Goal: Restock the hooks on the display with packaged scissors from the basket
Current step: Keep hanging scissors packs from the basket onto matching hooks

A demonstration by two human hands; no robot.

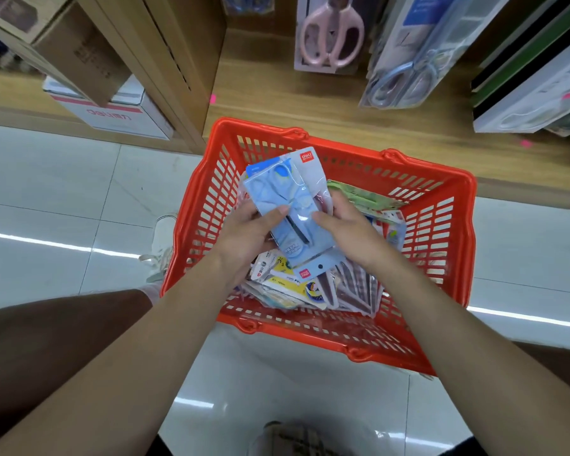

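Left hand [244, 233] & right hand [344, 230] both grip blue scissors packs [277, 195], fingers curled round the edges, just over red basket [471, 205] on floor, other packs inside, below display shelf [310, 103].

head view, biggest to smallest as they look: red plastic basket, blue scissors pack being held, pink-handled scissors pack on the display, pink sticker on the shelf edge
1. red plastic basket
2. blue scissors pack and pink-handled scissors pack look alike; blue is nearer, pink is cropped, so unranked
3. pink sticker
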